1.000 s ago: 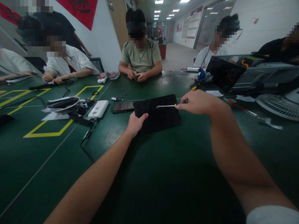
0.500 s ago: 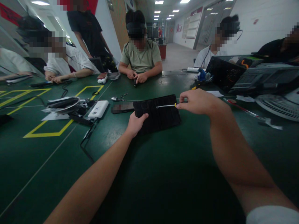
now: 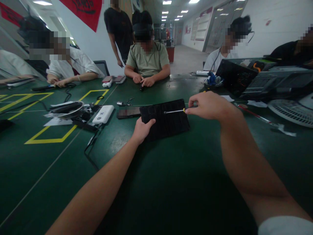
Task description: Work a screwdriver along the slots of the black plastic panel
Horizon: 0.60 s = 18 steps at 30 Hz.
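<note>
A flat black panel [image 3: 168, 125] lies on the green table [image 3: 171, 182] in front of me. My left hand [image 3: 141, 130] grips its near left corner, thumb on top. My right hand [image 3: 210, 106] is closed on a screwdriver [image 3: 174, 111] with a yellow collar. Its thin metal shaft points left, and the tip rests on the panel's upper middle.
A phone [image 3: 128, 112], a white power bank [image 3: 103, 114], cables and a round part [image 3: 66, 109] lie to the left. Opened black devices [image 3: 244, 78] and a fan grille [image 3: 290, 112] crowd the right. Several people sit around the table; one stands at the back.
My hands and the panel have barely moved. A standing person in black has walked from the far left to behind the seated person opposite me.
</note>
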{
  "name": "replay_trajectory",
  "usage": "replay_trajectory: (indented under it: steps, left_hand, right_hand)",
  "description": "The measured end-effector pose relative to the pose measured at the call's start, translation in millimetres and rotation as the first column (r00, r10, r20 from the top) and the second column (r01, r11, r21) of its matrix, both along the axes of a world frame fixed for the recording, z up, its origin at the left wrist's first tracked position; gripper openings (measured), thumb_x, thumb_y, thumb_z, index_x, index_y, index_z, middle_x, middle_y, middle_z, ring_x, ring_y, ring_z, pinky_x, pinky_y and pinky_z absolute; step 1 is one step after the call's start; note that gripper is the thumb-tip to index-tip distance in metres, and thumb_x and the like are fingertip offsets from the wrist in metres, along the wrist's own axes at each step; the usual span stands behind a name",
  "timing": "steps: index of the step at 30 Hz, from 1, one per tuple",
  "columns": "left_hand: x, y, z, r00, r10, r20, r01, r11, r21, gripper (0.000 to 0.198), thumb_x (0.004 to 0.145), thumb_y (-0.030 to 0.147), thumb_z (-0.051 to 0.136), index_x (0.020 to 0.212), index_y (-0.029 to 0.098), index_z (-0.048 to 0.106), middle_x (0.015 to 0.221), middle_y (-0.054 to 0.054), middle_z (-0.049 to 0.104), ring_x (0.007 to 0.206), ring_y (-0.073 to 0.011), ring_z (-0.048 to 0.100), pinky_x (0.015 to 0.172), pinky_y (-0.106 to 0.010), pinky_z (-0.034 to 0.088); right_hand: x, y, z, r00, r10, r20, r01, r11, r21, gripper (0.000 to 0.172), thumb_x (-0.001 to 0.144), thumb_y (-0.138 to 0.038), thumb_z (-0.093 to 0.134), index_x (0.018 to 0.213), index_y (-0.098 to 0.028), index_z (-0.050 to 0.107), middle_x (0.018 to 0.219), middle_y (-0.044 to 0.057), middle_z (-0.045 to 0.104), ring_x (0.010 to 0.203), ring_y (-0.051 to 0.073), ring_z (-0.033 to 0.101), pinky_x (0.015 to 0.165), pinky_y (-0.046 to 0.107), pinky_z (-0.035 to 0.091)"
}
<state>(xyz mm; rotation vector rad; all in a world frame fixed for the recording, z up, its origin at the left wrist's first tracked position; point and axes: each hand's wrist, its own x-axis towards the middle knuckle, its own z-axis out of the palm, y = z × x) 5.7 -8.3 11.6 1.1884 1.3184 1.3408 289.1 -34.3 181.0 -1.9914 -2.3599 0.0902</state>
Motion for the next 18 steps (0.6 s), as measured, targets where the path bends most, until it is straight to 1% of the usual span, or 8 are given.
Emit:
replay_trajectory:
  steps: [6, 13, 18]
  left_hand:
    - [-0.4, 0.3, -0.2, 1.0, 0.003, -0.001, -0.003, 1.0, -0.001, 0.032, 0.079, 0.027, 0.09, 0.108, 0.019, 0.079, 0.114, -0.012, 0.087, 0.114, -0.0331, 0.082, 0.111, -0.055, 0.065]
    - [-0.4, 1.0, -0.5, 1.0, 0.01, -0.004, -0.01, 1.0, -0.003, 0.033, 0.078, 0.028, 0.09, 0.107, 0.019, 0.079, 0.114, -0.012, 0.087, 0.112, -0.0331, 0.082, 0.112, -0.055, 0.064]
    - [0.1, 0.4, 0.4, 1.0, 0.011, -0.017, -0.011, 1.0, -0.006, 0.034, 0.078, 0.03, 0.09, 0.108, 0.018, 0.079, 0.113, -0.012, 0.087, 0.112, -0.0327, 0.082, 0.11, -0.054, 0.065]
  right_hand:
    - [-0.5, 0.6, -1.1, 1.0, -0.013, 0.001, 0.013, 1.0, -0.004, 0.035, 0.096, -0.056, 0.07, 0.111, -0.028, 0.085, 0.112, 0.013, 0.083, 0.106, 0.036, 0.075, 0.084, 0.046, 0.054]
    - [-0.4, 2.3, -3.1, 1.0, 0.005, 0.002, -0.005, 1.0, -0.012, 0.036, 0.097, -0.057, 0.067, 0.106, -0.027, 0.084, 0.106, 0.013, 0.083, 0.102, 0.035, 0.075, 0.082, 0.046, 0.053]
    - [0.4, 3.3, -3.9, 1.0, -0.001, 0.005, 0.001, 1.0, -0.012, 0.036, 0.099, -0.057, 0.067, 0.107, -0.027, 0.085, 0.105, 0.012, 0.083, 0.102, 0.034, 0.076, 0.083, 0.045, 0.053]
